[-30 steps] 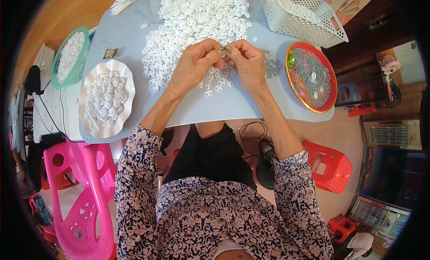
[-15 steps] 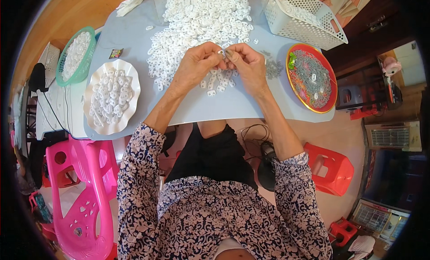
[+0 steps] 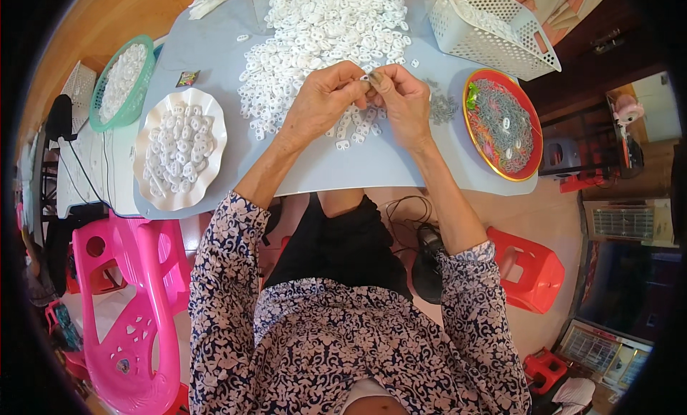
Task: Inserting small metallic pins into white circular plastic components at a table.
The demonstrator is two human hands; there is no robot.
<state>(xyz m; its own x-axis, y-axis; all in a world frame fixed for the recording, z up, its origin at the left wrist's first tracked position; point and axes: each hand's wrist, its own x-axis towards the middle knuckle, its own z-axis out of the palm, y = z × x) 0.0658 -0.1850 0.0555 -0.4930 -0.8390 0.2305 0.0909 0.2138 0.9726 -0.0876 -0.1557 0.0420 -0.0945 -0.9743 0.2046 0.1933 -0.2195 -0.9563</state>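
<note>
My left hand [image 3: 323,104] and my right hand [image 3: 405,106] meet over the near edge of a heap of small white oval plastic pieces [image 3: 333,28]. Between both sets of pinched fingertips is one small white plastic piece [image 3: 365,77], mostly covered by the fingers. Whether my right fingers also hold a small grey part cannot be made out. A few loose white pieces lie just below my hands. Beside my right hand is a scatter of small grey metal parts [image 3: 442,109].
At the right stands a red gold-rimmed tray [image 3: 528,173] of grey metal parts. A wavy-edged white plate [image 3: 146,184] and a green basket [image 3: 143,109], both with white pieces, are at the left. A white perforated basket [image 3: 494,46] stands far right, a pink chair [image 3: 168,343] lower left.
The whole view has shifted slightly. My hands stay together at the same spot over the heap, with the fingertips pressed closer around the white piece.
</note>
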